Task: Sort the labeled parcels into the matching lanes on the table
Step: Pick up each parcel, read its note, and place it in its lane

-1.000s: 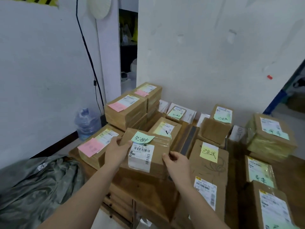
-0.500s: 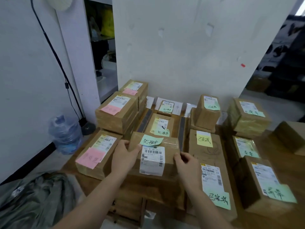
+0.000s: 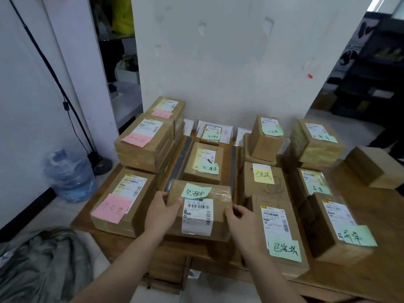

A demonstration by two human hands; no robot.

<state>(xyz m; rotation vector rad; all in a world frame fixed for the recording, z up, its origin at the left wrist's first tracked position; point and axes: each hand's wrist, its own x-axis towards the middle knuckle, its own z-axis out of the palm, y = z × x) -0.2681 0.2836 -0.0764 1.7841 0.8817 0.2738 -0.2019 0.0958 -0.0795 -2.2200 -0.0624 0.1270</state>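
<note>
- I am judging the parcel (image 3: 216, 197) to be a stiff cardboard box that holds its shape under side pressure. I am rating its weight as light to moderate (a judgement only; nothing here confirms it).
- I am treating the glossy tape across its top as the slippery zone, and the green note (image 3: 195, 192) as fragile, since it could lift or peel if rubbed.
- I am recommending a hold on the two opposite sides, on bare cardboard, clear of the tape and the note.
- I am locating the parcel at the near end of the middle lane on the table (image 3: 389, 226). It is just in front of a second box (image 3: 205, 164) whose note carries matching writing, and it is lying between the pink box (image 3: 122, 202) and the right box (image 3: 277, 232).
- I am unable to tell whether its base is resting on the surface or hanging just above it.
- The left hand (image 3: 162, 212) is gripping the far-left corner, with the thumb on top and the fingers wrapping the side.
- The right hand (image 3: 241, 215) is clamping the right edge with curled fingers.
- Both forearms are reaching forward and angling inward toward the parcel.
</note>
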